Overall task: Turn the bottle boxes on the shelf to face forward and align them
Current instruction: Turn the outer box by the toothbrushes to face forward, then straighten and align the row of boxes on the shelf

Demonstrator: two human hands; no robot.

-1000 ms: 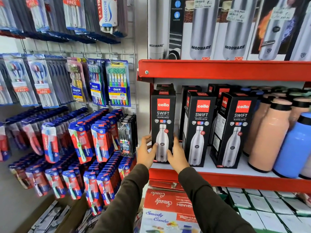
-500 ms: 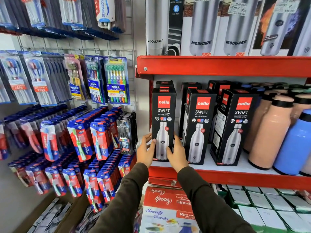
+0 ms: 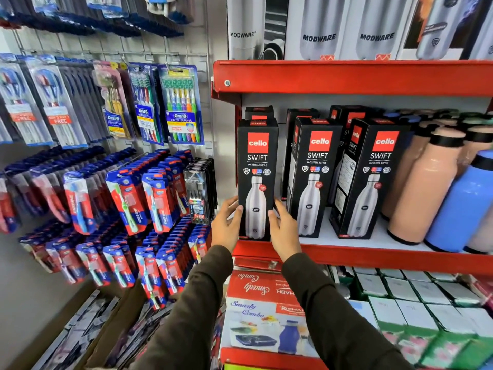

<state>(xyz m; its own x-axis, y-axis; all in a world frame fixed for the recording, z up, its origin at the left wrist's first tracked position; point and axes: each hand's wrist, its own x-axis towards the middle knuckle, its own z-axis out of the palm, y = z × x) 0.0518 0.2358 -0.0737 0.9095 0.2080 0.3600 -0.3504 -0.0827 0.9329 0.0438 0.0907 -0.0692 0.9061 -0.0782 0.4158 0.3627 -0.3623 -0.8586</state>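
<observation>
A shop; stocked red shelf (image 3: 346, 77); hanging toothbrush packs (image 3: 181, 102).

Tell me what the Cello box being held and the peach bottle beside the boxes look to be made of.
Cello box: printed cardboard by the look, folded top flap, sharp edges, slight sheen. Peach bottle: matte coating, dull soft highlights; the body beneath could be steel or plastic, I cannot tell.

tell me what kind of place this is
Most likely a retail shop aisle: a red shelf holds boxed Cello bottles in rows, and packs of toothbrushes hang on a wall rack. Both hands grip the leftmost box.
</observation>
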